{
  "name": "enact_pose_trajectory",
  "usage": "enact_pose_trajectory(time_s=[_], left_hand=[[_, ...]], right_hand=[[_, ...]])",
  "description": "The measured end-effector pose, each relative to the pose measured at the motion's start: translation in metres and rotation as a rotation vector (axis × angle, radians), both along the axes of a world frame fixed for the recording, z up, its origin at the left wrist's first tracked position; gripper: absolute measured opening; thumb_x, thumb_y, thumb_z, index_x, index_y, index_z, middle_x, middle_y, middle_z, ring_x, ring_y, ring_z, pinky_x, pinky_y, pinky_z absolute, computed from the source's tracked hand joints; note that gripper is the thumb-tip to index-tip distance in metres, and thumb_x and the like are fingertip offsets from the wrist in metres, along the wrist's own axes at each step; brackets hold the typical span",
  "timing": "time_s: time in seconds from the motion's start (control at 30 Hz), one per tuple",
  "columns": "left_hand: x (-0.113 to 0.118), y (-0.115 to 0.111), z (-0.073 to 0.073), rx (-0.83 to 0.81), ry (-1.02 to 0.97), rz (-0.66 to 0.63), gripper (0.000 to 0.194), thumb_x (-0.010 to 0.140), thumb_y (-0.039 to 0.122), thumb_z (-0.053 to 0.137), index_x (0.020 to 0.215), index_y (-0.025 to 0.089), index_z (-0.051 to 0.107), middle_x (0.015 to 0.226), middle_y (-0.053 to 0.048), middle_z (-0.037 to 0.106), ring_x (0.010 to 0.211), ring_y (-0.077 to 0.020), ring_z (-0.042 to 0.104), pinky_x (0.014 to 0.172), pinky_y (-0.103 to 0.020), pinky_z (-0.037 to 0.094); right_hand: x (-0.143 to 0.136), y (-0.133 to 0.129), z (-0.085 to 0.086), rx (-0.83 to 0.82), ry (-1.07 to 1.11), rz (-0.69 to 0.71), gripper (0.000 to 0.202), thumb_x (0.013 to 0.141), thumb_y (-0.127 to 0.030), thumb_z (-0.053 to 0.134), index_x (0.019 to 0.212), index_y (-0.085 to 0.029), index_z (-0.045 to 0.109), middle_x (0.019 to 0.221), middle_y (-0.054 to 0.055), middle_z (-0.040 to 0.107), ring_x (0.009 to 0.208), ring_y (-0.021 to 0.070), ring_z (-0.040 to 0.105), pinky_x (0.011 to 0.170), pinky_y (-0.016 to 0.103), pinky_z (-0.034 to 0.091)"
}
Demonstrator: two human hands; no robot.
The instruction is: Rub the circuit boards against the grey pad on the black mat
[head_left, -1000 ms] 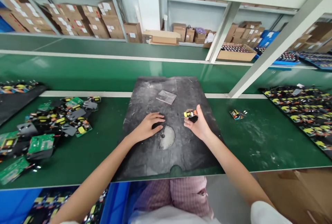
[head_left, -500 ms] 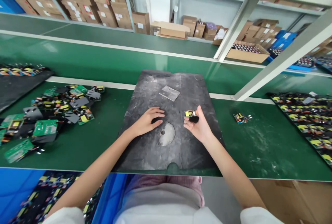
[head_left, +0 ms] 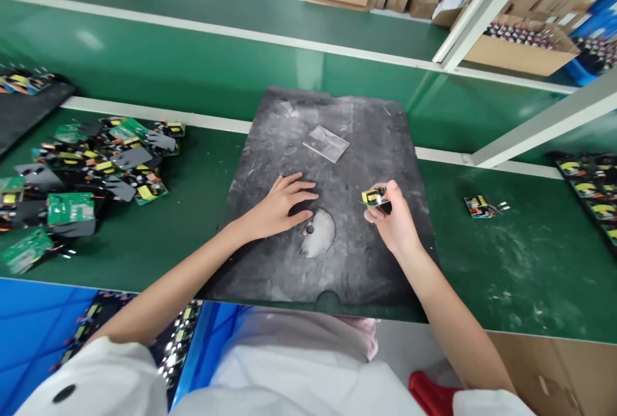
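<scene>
My right hand [head_left: 394, 220] grips a small circuit board [head_left: 375, 197] with yellow parts, held over the right side of a dark, worn mat [head_left: 270, 274]. Fingers spread, my left hand [head_left: 282, 206] rests on the mat's left half and holds nothing. Just right of its fingertips is a pale round patch [head_left: 322, 235] with a small dark hole. Farther back on the mat lies a flat, clear-grey rectangular piece [head_left: 326, 143]. One more board [head_left: 480, 207] with metal prongs sits on the green surface to the right.
A pile of circuit boards [head_left: 71, 208] covers the left of the green bench [head_left: 193, 255]. Rows of boards [head_left: 595, 188] stand at the right edge. A white slanted post [head_left: 544, 117] rises at the back right. Below left is a blue bin [head_left: 33, 332] near more boards.
The view has tilted down and shifted. The fingers of my left hand have spread wider. The board in my right hand has turned slightly and remains held.
</scene>
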State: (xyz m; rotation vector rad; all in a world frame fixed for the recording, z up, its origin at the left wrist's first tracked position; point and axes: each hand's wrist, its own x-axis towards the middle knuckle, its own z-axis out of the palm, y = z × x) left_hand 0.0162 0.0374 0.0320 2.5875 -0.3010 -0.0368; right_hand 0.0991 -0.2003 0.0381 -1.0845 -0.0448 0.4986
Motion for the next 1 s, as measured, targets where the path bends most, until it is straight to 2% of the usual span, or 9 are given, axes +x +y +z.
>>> enact_pose_trajectory(time_s=[0.2,0.33,0.4,0.47,0.57,0.7,0.83,0.9,1.0], left_hand=[[0.010,0.010,-0.005,-0.012,0.110,-0.117,0.048,0.084,0.046,0.055,0.128,0.026,0.052,0.147,-0.002,0.037,0.142,-0.0316,0.017,0.110,-0.063,0.001],[0.015,0.011,-0.006,0.051,0.144,-0.220,0.067,0.083,0.053,0.053,0.141,0.026,0.035,0.154,-0.003,0.021,0.144,-0.0325,0.005,0.109,-0.062,-0.007],[0.016,0.012,-0.003,0.075,0.177,-0.260,0.071,0.084,0.055,0.049,0.145,0.027,0.027,0.157,-0.003,0.014,0.144,-0.0320,0.000,0.110,-0.061,-0.009],[0.017,0.012,0.002,0.087,0.248,-0.298,0.072,0.085,0.057,0.045,0.148,0.029,0.021,0.158,-0.001,0.007,0.145,-0.0307,-0.005,0.110,-0.059,-0.010],[0.019,0.012,0.007,0.131,0.313,-0.299,0.074,0.085,0.059,0.043,0.148,0.031,0.017,0.158,0.003,0.001,0.145,-0.0287,-0.009,0.111,-0.058,-0.012],[0.018,0.010,0.004,0.159,0.293,-0.269,0.074,0.084,0.059,0.043,0.148,0.031,0.018,0.157,0.005,0.001,0.145,-0.0274,-0.008,0.112,-0.055,-0.013],[0.016,0.008,-0.003,0.155,0.259,-0.261,0.074,0.082,0.058,0.044,0.147,0.033,0.020,0.157,0.007,0.002,0.145,-0.0267,-0.007,0.112,-0.055,-0.013],[0.016,0.008,-0.005,0.148,0.243,-0.259,0.073,0.082,0.058,0.044,0.147,0.033,0.020,0.157,0.007,0.002,0.145,-0.0261,-0.007,0.112,-0.055,-0.014],[0.015,0.008,-0.006,0.141,0.232,-0.251,0.073,0.082,0.058,0.045,0.147,0.034,0.021,0.156,0.008,0.004,0.145,-0.0270,-0.005,0.112,-0.054,-0.013]], right_hand=[[0.001,-0.001,-0.001,-0.218,-0.315,-0.071,0.031,0.076,-0.051,0.064,0.072,-0.021,0.058,0.062,-0.005,0.046,0.048,0.0067,0.039,0.041,0.020,0.034],[0.003,-0.005,0.000,-0.311,-0.395,-0.073,0.031,0.079,-0.052,0.059,0.078,-0.021,0.058,0.068,-0.004,0.047,0.051,0.0079,0.045,0.042,0.020,0.035],[0.001,-0.006,0.005,-0.439,-0.496,-0.054,0.031,0.079,-0.052,0.058,0.081,-0.021,0.058,0.073,-0.003,0.049,0.054,0.0087,0.047,0.044,0.021,0.037],[-0.004,-0.004,0.013,-0.606,-0.686,0.019,0.029,0.079,-0.051,0.059,0.083,-0.021,0.058,0.077,-0.002,0.052,0.061,0.0110,0.052,0.050,0.022,0.041],[-0.019,0.005,0.022,-0.799,-1.034,0.273,0.028,0.078,-0.048,0.062,0.085,-0.021,0.057,0.077,-0.001,0.055,0.068,0.0134,0.055,0.060,0.025,0.044],[-0.036,0.017,0.011,-0.976,-1.405,0.471,0.034,0.078,-0.053,0.060,0.087,-0.021,0.056,0.077,0.000,0.053,0.064,0.0129,0.055,0.053,0.023,0.041],[-0.041,0.021,-0.006,-1.051,-1.588,0.403,0.035,0.080,-0.054,0.057,0.088,-0.020,0.056,0.075,0.000,0.051,0.059,0.0119,0.054,0.049,0.022,0.039],[-0.044,0.022,-0.008,-1.054,-1.640,0.375,0.034,0.080,-0.052,0.058,0.087,-0.019,0.056,0.074,0.000,0.050,0.059,0.0115,0.054,0.049,0.022,0.039],[-0.047,0.023,-0.007,-1.008,-1.704,0.435,0.034,0.081,-0.051,0.059,0.085,-0.018,0.055,0.072,0.000,0.050,0.058,0.0112,0.053,0.049,0.022,0.039]])
